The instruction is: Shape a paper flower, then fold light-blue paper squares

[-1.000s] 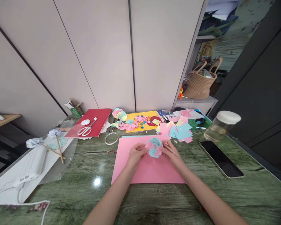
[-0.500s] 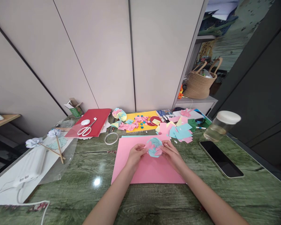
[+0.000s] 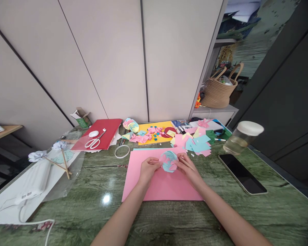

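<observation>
Between my two hands is a round folded-paper flower (image 3: 170, 160) in pink and light blue. My left hand (image 3: 149, 168) pinches its left edge between thumb and fingers. On the opposite side, my right hand (image 3: 188, 167) grips the right edge, with the thumb near the front. The flower is held over a pink paper sheet (image 3: 164, 188), on top of a light blue one that peeks out at the back. Just behind lie loose pink, yellow and blue paper pieces (image 3: 199, 143). The backs of the flower and of some fingers are hidden.
Scissors (image 3: 95, 140) rest on a red folder (image 3: 109, 133) at the back left, near a tape roll (image 3: 122, 151). A phone (image 3: 242, 174) and a lidded jar (image 3: 242, 138) stand to the right. Far left are a white power bank (image 3: 36, 179) with cable and paper flowers on sticks (image 3: 64, 159).
Almost nothing differs. The flower stays in both hands, with only a very slight shift of the fingers at its edges.
</observation>
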Demonstrator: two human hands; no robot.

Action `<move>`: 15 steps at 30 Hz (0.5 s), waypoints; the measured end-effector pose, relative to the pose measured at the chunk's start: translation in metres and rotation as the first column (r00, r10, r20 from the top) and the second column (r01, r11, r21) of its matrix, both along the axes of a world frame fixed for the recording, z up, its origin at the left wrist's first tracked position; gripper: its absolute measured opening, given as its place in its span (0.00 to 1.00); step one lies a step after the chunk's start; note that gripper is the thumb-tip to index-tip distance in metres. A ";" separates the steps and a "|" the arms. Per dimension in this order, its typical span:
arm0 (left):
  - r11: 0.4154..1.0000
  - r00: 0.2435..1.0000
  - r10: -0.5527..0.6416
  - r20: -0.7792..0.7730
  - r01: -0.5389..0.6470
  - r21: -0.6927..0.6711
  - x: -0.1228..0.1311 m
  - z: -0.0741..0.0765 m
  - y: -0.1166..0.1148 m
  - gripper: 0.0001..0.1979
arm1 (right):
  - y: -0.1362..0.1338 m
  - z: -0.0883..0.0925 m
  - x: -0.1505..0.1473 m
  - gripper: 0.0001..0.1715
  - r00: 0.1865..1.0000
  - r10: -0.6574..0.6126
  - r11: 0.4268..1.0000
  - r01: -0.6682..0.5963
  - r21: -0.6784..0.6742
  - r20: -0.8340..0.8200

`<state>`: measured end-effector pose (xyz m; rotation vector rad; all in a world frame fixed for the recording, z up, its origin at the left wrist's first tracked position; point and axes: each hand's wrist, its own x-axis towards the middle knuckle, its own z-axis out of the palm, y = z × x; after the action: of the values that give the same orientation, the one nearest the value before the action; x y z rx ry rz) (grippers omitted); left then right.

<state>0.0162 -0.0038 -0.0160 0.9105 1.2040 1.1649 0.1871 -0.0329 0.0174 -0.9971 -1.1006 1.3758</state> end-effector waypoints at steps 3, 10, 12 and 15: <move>1.000 1.000 -0.004 0.001 0.004 0.016 0.001 0.000 0.000 0.17 | 0.000 -0.001 0.000 0.14 1.000 -0.001 1.000 0.001 0.008 0.022; 1.000 1.000 -0.008 0.029 0.008 0.016 0.002 0.002 -0.001 0.16 | 0.001 -0.001 -0.001 0.15 1.000 -0.008 1.000 0.008 0.015 0.030; 1.000 0.999 -0.011 0.036 0.011 0.005 0.003 0.003 -0.002 0.16 | 0.001 -0.002 -0.001 0.15 0.999 -0.002 1.000 0.002 0.017 0.035; 1.000 0.999 -0.016 0.051 0.017 -0.021 0.003 0.004 -0.003 0.16 | 0.001 -0.002 -0.001 0.15 0.998 0.000 1.000 -0.001 0.018 0.063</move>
<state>0.0197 -0.0065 -0.0118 0.8681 1.1642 1.1535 0.1862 -0.0323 0.0155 -1.0334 -1.1580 1.3400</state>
